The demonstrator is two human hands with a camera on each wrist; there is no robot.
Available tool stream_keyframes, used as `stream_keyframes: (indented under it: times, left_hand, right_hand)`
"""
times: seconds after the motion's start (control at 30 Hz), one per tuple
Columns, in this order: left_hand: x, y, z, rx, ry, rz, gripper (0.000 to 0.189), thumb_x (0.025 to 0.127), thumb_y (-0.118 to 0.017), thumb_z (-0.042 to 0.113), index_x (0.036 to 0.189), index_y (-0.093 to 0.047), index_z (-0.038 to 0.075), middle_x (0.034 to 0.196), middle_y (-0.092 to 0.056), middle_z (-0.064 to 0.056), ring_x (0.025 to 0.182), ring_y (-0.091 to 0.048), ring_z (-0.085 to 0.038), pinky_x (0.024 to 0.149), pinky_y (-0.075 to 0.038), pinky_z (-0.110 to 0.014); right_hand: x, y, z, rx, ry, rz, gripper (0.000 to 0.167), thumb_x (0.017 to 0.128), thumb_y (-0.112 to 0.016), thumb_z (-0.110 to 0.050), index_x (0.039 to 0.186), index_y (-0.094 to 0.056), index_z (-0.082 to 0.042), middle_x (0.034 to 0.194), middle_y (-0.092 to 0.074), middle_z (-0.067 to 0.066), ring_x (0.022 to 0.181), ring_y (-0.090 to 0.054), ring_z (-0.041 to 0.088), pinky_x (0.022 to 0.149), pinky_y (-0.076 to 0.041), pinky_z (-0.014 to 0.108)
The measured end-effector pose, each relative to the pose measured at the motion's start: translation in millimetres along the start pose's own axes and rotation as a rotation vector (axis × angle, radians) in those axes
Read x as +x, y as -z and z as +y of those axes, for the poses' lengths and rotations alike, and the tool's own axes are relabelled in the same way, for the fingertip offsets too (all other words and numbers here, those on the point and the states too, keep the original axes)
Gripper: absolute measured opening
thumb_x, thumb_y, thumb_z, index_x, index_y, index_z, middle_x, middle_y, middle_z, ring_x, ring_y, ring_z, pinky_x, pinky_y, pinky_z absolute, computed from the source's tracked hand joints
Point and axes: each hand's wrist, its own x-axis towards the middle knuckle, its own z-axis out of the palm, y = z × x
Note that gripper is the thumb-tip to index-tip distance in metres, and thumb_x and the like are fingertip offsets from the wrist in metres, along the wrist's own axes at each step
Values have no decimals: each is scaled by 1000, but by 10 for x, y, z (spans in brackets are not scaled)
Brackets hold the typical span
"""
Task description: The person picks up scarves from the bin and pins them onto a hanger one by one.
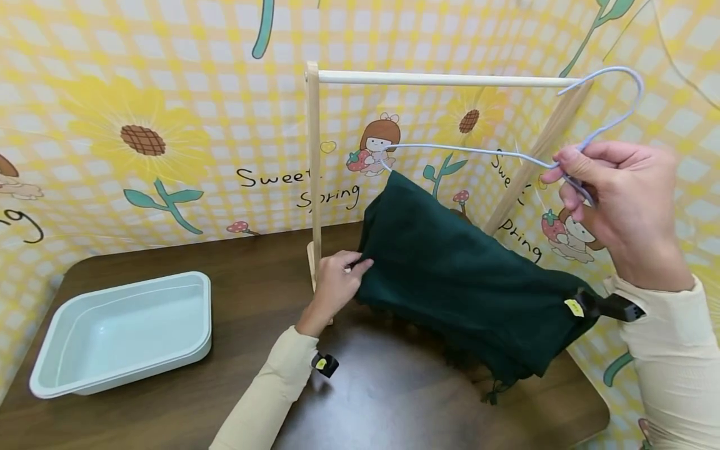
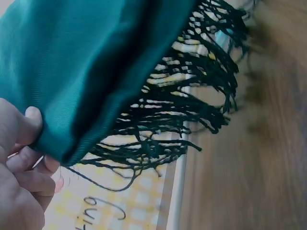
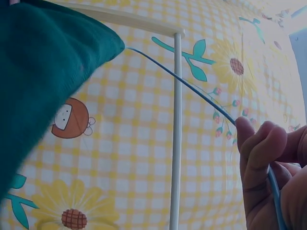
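A dark green scarf [image 1: 461,269] with a fringed edge hangs draped over a pale blue wire hanger [image 1: 467,149]. My right hand [image 1: 630,194] grips the hanger just below its hook, holding it in the air in front of the rack. At the scarf's left side, my left hand [image 1: 337,281] pinches its edge between thumb and fingers. The left wrist view shows that pinch at the scarf's corner [image 2: 67,143], beside the dangling fringe [image 2: 158,110]. In the right wrist view the fingers of my right hand [image 3: 268,163] curl round the wire, which runs up into the cloth.
Behind the scarf stands a wooden rack with a white rail [image 1: 444,79] and a left post [image 1: 314,162]. A light blue plastic basin [image 1: 129,325] sits on the left of the brown table [image 1: 247,400]. Patterned yellow checked cloth covers the walls.
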Motion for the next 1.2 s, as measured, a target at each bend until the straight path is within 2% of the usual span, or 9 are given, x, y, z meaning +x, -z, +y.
stream_keyframes:
  times: [0.2, 0.33, 0.5, 0.6, 0.67, 0.83, 0.97, 1.2]
  left_hand:
    - [25, 102, -63, 47, 27, 68, 9, 88, -79, 10, 89, -82, 2, 77, -76, -10, 69, -67, -21, 60, -52, -35]
    - [39, 144, -84, 54, 78, 71, 11, 91, -75, 11, 93, -81, 2, 82, -76, -10, 70, -66, -21, 63, -54, -35]
    - [-35, 165, -136, 67, 174, 34, 11, 97, -67, 9, 98, -76, 3, 86, -76, -8, 75, -69, -19, 67, -56, -32]
    - [-101, 168, -150, 64, 229, -36, 10, 97, -65, 6, 96, -75, 3, 81, -75, -8, 70, -66, -19, 61, -50, -27]
    - [-144, 156, -153, 41, 264, -105, 11, 97, -64, 2, 96, -75, 2, 81, -74, -8, 70, -65, -20, 60, -47, -24]
    - [-238, 93, -160, -19, 351, -285, 13, 95, -62, -5, 95, -74, 0, 82, -73, -10, 78, -70, -31, 64, -49, -20]
    - [-303, 20, -178, -25, 373, -386, 12, 94, -62, -6, 95, -74, -3, 83, -74, -11, 81, -72, -32, 65, -52, -22]
    - [-328, -153, -158, 38, 364, -509, 12, 95, -64, 1, 98, -76, 1, 82, -75, -3, 76, -70, -15, 70, -56, -28]
  right_hand:
    - [-51, 62, 6, -101, -4, 29, 28, 84, -78, 1, 84, -65, 26, 64, -70, 19, 32, -38, 23, 29, -23, 26]
    - [-54, 86, 15, -99, 11, 40, 29, 83, -79, 1, 85, -65, 27, 64, -70, 20, 31, -38, 22, 28, -23, 26]
    - [-44, 115, 3, -77, 11, 60, 30, 82, -79, 2, 86, -64, 27, 64, -70, 21, 31, -40, 23, 29, -28, 25]
    - [-14, 133, -23, -82, 33, 54, 29, 82, -79, 4, 87, -64, 28, 65, -70, 22, 31, -42, 25, 30, -32, 25]
    - [21, 144, -35, -87, 67, 47, 28, 81, -79, 5, 86, -64, 28, 65, -70, 22, 31, -44, 25, 30, -35, 24]
    - [129, 181, -62, -99, 114, 53, 26, 82, -79, 4, 83, -65, 26, 67, -72, 21, 33, -49, 24, 31, -36, 22]
    - [227, 220, -80, -121, 128, 71, 25, 80, -81, 2, 82, -67, 23, 68, -72, 20, 34, -51, 22, 32, -37, 21]
    - [360, 283, -100, -180, 149, 68, 25, 81, -82, -1, 84, -69, 20, 70, -73, 17, 36, -52, 21, 36, -41, 19]
